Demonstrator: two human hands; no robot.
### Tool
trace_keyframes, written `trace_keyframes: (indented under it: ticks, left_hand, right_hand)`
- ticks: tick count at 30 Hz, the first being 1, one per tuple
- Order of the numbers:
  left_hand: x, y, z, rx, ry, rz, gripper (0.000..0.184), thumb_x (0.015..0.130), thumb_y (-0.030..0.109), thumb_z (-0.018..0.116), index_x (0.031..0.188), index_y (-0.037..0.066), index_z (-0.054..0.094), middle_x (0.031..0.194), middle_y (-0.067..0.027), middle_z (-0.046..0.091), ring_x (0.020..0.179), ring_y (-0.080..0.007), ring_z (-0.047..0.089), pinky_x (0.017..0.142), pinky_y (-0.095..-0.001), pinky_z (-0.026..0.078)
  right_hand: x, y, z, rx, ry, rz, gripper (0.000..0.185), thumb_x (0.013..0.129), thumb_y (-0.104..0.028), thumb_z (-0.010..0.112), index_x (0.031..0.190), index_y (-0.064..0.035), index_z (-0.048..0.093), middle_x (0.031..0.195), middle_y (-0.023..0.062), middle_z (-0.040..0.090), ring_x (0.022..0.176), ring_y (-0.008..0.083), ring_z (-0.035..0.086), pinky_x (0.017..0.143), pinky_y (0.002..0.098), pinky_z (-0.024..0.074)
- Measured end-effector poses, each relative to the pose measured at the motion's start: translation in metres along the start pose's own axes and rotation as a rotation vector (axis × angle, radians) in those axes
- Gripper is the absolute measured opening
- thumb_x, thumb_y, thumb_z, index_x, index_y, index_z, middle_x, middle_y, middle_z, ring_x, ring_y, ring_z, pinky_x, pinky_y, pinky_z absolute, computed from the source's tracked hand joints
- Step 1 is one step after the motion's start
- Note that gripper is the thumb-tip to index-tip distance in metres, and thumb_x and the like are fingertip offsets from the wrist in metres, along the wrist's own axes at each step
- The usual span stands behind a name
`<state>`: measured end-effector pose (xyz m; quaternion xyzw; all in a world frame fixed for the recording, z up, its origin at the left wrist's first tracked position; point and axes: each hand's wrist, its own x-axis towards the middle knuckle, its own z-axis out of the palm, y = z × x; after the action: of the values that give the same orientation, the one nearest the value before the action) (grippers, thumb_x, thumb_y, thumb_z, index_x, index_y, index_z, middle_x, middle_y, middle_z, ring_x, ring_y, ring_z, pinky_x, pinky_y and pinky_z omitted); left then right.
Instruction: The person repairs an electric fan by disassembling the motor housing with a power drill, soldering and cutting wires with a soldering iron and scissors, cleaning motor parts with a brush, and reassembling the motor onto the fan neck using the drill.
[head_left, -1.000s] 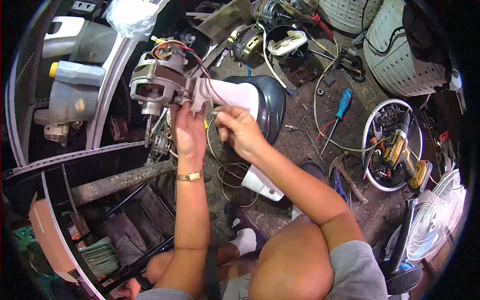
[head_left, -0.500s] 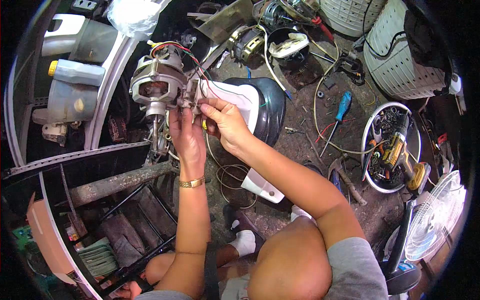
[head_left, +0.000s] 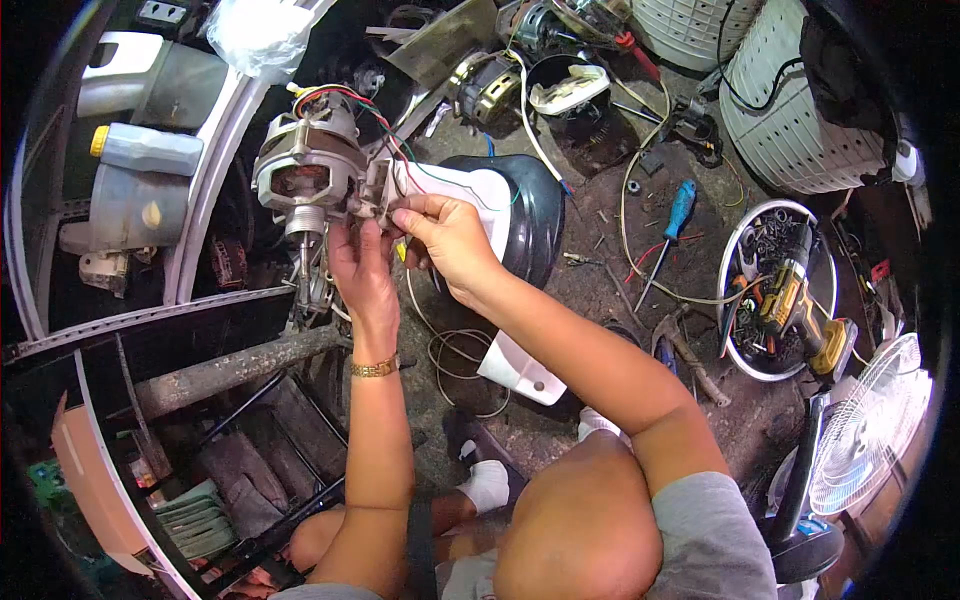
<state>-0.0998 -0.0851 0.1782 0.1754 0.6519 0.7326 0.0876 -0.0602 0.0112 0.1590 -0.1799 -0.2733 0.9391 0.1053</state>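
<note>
A fan motor (head_left: pixel 308 170) with a grey metal housing, a threaded collar and a shaft sits at the upper left, red, green and white wires (head_left: pixel 385 130) running from its top. My left hand (head_left: pixel 366 285) has its fingers closed around the small gearbox bracket (head_left: pixel 370 195) on the motor's side. Beside it, my right hand (head_left: pixel 447 240) pinches at the same bracket with thumb and forefinger; whatever is between those fingertips is hidden. A small yellow piece (head_left: pixel 402 249) shows under the right hand. Behind the hands lies a white and black fan base (head_left: pixel 535 215).
A blue screwdriver (head_left: pixel 680 210) and a hammer (head_left: pixel 695 365) lie on the dirty floor. At the right stands a metal bowl (head_left: pixel 735 355) of screws with a yellow drill (head_left: pixel 795 305). A fan grille (head_left: pixel 870 440) and white perforated tubs (head_left: pixel 790 110) line the right side.
The whole view has shifted slightly, with things appearing a little further left. Both hands stay at the bracket, and their grip looks nearly the same.
</note>
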Motion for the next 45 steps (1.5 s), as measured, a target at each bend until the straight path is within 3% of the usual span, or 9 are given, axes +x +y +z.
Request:
trace_keyframes:
  ticks: [11, 24, 29, 33, 34, 36, 38, 41, 45]
  left_hand:
    - [-0.001, -0.008, -0.006, 0.411, 0.057, 0.114, 0.042, 0.089, 0.005, 0.058, 0.125, -0.007, 0.039, 0.121, -0.0119, 0.051, 0.11, -0.0168, 0.05, 0.092, -0.029, 0.042]
    - [0.002, -0.022, 0.002, 0.471, 0.14, 0.235, 0.04, 0.09, 0.005, 0.054, 0.125, -0.007, 0.038, 0.119, -0.0155, 0.053, 0.109, -0.0197, 0.051, 0.093, -0.0305, 0.04]
    - [0.002, -0.026, 0.003, 0.494, 0.163, 0.278, 0.037, 0.088, 0.002, 0.054, 0.12, -0.006, 0.038, 0.112, -0.0144, 0.053, 0.101, -0.0198, 0.054, 0.087, -0.031, 0.045]
    - [0.001, -0.028, 0.004, 0.394, 0.188, 0.213, 0.036, 0.09, 0.002, 0.052, 0.122, -0.004, 0.037, 0.111, -0.0129, 0.053, 0.093, -0.016, 0.056, 0.075, -0.0282, 0.054]
    - [0.001, -0.025, 0.004, 0.415, 0.167, 0.191, 0.036, 0.09, 0.002, 0.052, 0.122, -0.004, 0.037, 0.11, -0.0121, 0.054, 0.092, -0.0158, 0.057, 0.076, -0.0285, 0.053]
    - [0.003, -0.03, -0.002, 0.378, 0.14, 0.19, 0.035, 0.09, 0.002, 0.052, 0.122, -0.004, 0.037, 0.108, -0.0112, 0.055, 0.091, -0.0154, 0.057, 0.076, -0.0284, 0.054]
    - [0.003, -0.029, 0.001, 0.438, 0.16, 0.217, 0.035, 0.09, 0.002, 0.052, 0.122, -0.004, 0.038, 0.107, -0.0113, 0.056, 0.09, -0.0148, 0.058, 0.075, -0.0284, 0.055]
    - [0.005, -0.029, 0.005, 0.409, 0.178, 0.248, 0.035, 0.089, 0.001, 0.053, 0.121, -0.004, 0.039, 0.108, -0.0114, 0.056, 0.091, -0.0147, 0.058, 0.075, -0.0285, 0.055]
    - [0.005, -0.028, -0.001, 0.391, 0.145, 0.238, 0.035, 0.089, 0.001, 0.054, 0.12, -0.004, 0.039, 0.108, -0.0116, 0.056, 0.091, -0.015, 0.058, 0.075, -0.0289, 0.055]
  right_hand:
    - [0.003, -0.004, -0.001, -0.167, -0.036, -0.002, 0.013, 0.086, -0.01, 0.063, 0.094, 0.0001, 0.065, 0.071, 0.0047, 0.064, 0.046, 0.0094, 0.056, 0.038, 0.0196, 0.0399]
    - [0.01, 0.001, -0.01, -0.096, -0.044, 0.034, 0.014, 0.081, -0.013, 0.069, 0.087, -0.0013, 0.066, 0.069, 0.0053, 0.064, 0.044, 0.0093, 0.055, 0.036, 0.0218, 0.0392]
    - [0.002, -0.01, -0.027, -0.078, -0.135, 0.088, 0.027, 0.084, -0.019, 0.067, 0.101, 0.0003, 0.061, 0.08, 0.0047, 0.064, 0.053, 0.0094, 0.058, 0.044, 0.0203, 0.043]
    - [-0.087, -0.037, -0.106, -0.597, 0.171, -0.16, 0.027, 0.084, -0.015, 0.065, 0.104, 0.0016, 0.06, 0.094, 0.0099, 0.065, 0.072, 0.0136, 0.061, 0.059, 0.026, 0.05]
    - [-0.121, -0.034, -0.141, -0.905, 0.295, -0.356, 0.025, 0.084, -0.011, 0.063, 0.105, 0.0022, 0.059, 0.091, 0.0092, 0.063, 0.082, 0.0162, 0.061, 0.072, 0.0296, 0.0493]
    - [-0.191, -0.035, -0.212, -1.595, 0.551, -0.312, 0.045, 0.075, 0.004, 0.054, 0.12, 0.0023, 0.05, 0.119, 0.0214, 0.05, 0.107, 0.0348, 0.052, 0.091, 0.0401, 0.0426]
    - [-0.25, -0.019, -0.264, -1.906, 0.664, -0.143, 0.063, 0.069, 0.009, 0.048, 0.131, 0.0038, 0.037, 0.13, 0.0237, 0.04, 0.115, 0.0405, 0.042, 0.099, 0.0453, 0.0346]
    - [-0.278, -0.007, -0.277, -2.009, 0.624, 0.026, 0.061, 0.072, 0.005, 0.044, 0.132, 0.0057, 0.034, 0.134, 0.0248, 0.036, 0.116, 0.0404, 0.041, 0.099, 0.0477, 0.0318]
    - [-0.263, -0.011, -0.291, -1.936, 0.53, 0.013, 0.067, 0.069, 0.004, 0.049, 0.134, 0.0044, 0.033, 0.134, 0.0258, 0.036, 0.116, 0.0422, 0.04, 0.1, 0.0464, 0.0327]
